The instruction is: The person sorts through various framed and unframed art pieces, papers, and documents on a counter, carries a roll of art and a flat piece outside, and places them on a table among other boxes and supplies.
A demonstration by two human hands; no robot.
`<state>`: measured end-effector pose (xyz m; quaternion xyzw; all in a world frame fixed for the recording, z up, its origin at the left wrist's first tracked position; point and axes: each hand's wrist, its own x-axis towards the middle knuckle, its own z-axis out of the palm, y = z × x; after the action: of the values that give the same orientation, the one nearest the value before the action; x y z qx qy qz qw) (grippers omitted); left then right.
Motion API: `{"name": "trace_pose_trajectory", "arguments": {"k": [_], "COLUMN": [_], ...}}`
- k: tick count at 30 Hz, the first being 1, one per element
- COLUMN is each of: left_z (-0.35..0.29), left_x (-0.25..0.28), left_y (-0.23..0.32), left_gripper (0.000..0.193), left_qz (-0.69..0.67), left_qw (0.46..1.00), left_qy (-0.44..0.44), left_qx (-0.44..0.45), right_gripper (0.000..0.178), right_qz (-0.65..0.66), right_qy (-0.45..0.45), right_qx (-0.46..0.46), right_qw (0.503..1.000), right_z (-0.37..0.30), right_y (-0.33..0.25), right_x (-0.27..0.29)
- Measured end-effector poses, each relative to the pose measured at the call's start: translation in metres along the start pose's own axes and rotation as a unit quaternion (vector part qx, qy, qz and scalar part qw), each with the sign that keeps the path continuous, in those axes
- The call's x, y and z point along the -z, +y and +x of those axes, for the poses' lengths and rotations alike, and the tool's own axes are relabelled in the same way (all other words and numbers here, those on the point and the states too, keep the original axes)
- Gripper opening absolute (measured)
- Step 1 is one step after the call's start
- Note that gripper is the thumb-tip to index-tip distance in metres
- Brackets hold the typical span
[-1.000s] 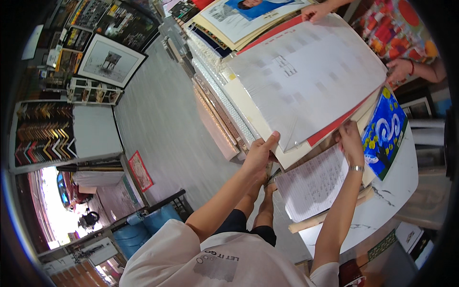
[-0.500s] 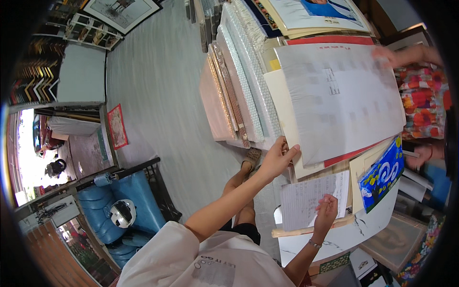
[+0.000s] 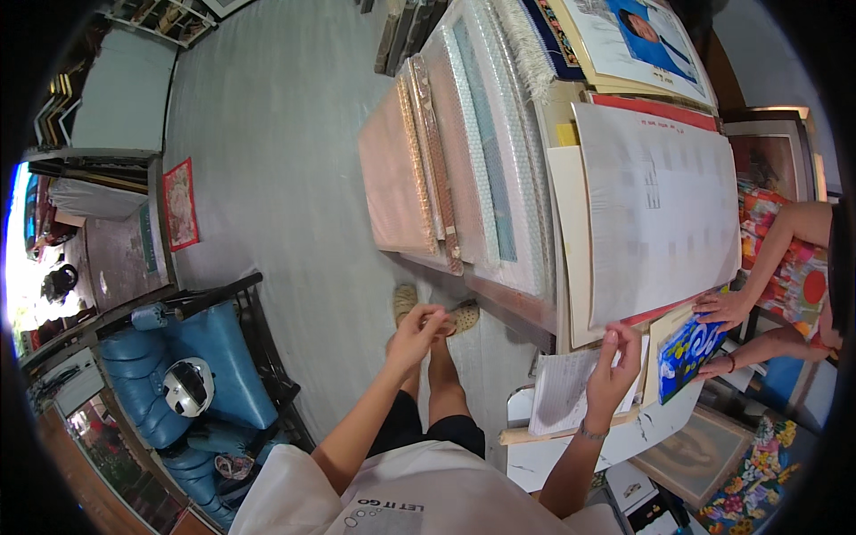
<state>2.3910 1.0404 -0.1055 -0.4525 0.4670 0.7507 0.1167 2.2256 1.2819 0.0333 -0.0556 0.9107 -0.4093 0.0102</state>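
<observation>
My left hand (image 3: 417, 337) is in the air over the floor, above my feet, with loose fingers and nothing in it. My right hand (image 3: 613, 374) is raised by the lower edge of a large white sheet (image 3: 664, 214), fingers apart and holding nothing that I can see. That sheet lies on red and cream boards on top of a stack. Below it, partly behind my right hand, is a handwritten paper (image 3: 562, 392). To the right, another person's hands (image 3: 720, 312) hold a blue painting (image 3: 687, 357) with white swirls.
Bubble-wrapped flat panels (image 3: 486, 152) lean in a row left of the stack. A wooden strip (image 3: 526, 436) lies along the white marbled table (image 3: 655, 437). A blue sofa (image 3: 223, 366) with a white helmet (image 3: 188, 387) is at left. A framed picture (image 3: 695, 450) is at lower right.
My left hand has let go of the cream board's edge and drawn back left over the floor. My right hand has risen slightly. The other person's upper hand has moved from the sheet to the painting.
</observation>
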Motion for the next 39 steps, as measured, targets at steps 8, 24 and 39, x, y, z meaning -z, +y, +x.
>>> {"name": "trace_pose_trajectory", "arguments": {"k": [8,24,39], "left_z": [-0.028,-0.068,0.007], "left_x": [0.132,0.365,0.225], "left_y": [-0.063,-0.146,-0.045], "left_gripper": [0.034,0.031,0.037], "left_qz": [0.084,0.108,0.118], "left_qw": [0.995,0.948,0.978], "left_qy": [0.016,0.189,0.121], "left_qx": [0.048,0.233,0.126], "right_gripper": [0.018,0.025,0.025], "right_qz": [-0.164,-0.598,-0.2], "right_qy": [-0.007,-0.169,-0.15], "right_qx": [0.23,0.382,0.22], "right_qw": [0.959,0.684,0.943], "right_z": [0.152,0.376,0.431], "right_y": [-0.077,-0.081,-0.049], "right_x": [-0.068,-0.179,-0.114]}}
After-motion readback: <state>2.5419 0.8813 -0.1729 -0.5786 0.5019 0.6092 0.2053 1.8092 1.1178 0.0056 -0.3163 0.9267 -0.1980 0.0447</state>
